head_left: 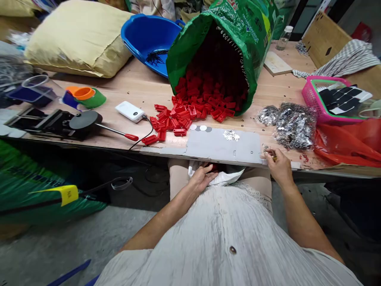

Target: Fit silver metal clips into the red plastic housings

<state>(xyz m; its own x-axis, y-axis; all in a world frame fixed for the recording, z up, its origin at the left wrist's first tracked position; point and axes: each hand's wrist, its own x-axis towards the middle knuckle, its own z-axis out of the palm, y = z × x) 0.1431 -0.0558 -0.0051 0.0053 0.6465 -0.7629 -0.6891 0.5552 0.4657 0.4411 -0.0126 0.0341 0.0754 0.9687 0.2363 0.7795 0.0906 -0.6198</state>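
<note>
My left hand (201,177) is low over the lap, at the table's front edge, with its fingers curled at a dark red plastic part (213,167) that is mostly hidden. White cloth lies in the lap under that hand. On the right, my right hand (279,166) is at the table edge, thumb and fingers pinched together. Something small and yellowish shows at its fingers, too little to name. Between the hands lies a grey board (208,145) bearing a small heap of shiny metal pieces (231,135). Red plastic parts (178,117) spill behind it from a green sack (253,43).
A black hand press with a red-tipped lever (119,133) and a white power bank (130,111) stand left. Farther back are a blue basin (139,29) and a stuffed sack (77,35). Bags of metal parts (295,125), a pink basket (309,97) and a red bag (351,143) sit right.
</note>
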